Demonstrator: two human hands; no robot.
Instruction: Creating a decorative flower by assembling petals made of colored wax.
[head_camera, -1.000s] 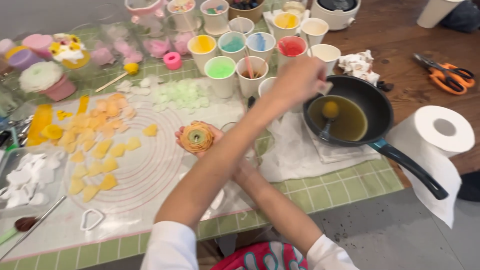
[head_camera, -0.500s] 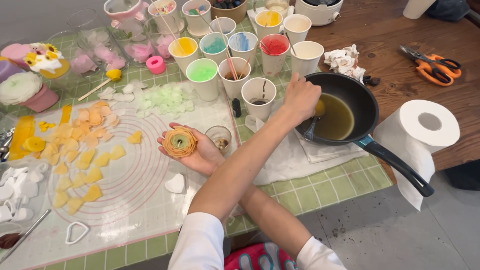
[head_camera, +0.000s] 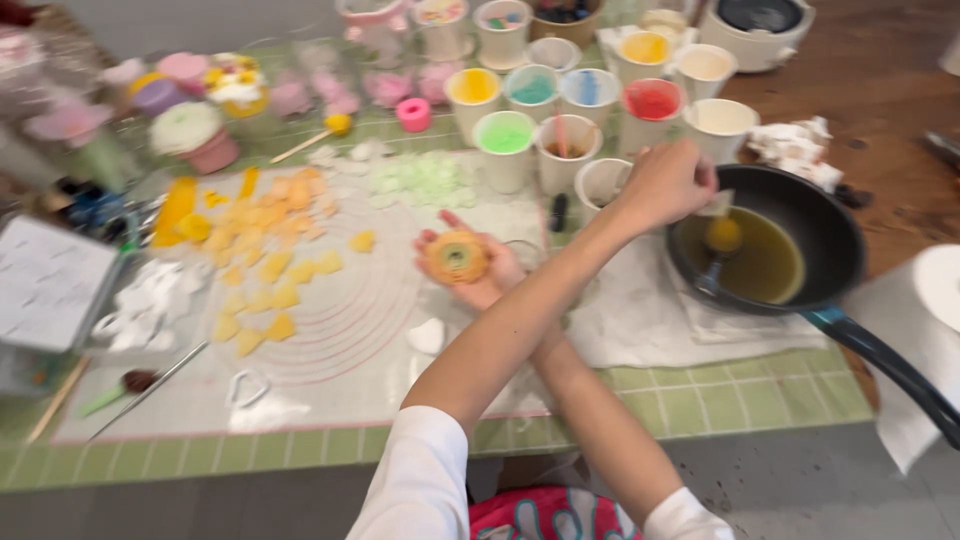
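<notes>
Now | right hand (head_camera: 478, 268) cradles wax flower (head_camera: 456, 256) | left hand (head_camera: 668, 182) pinches petal (head_camera: 716, 205) over pan (head_camera: 800, 215)

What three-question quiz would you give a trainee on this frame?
1. True or false: the orange flower lies in the right hand.
2. Which hand reaches over the black pan? A: left hand. B: right hand.
3. Fill in: the liquid in the pan is ____ in colour.
Key: 1 true; 2 A; 3 yellow.
</notes>
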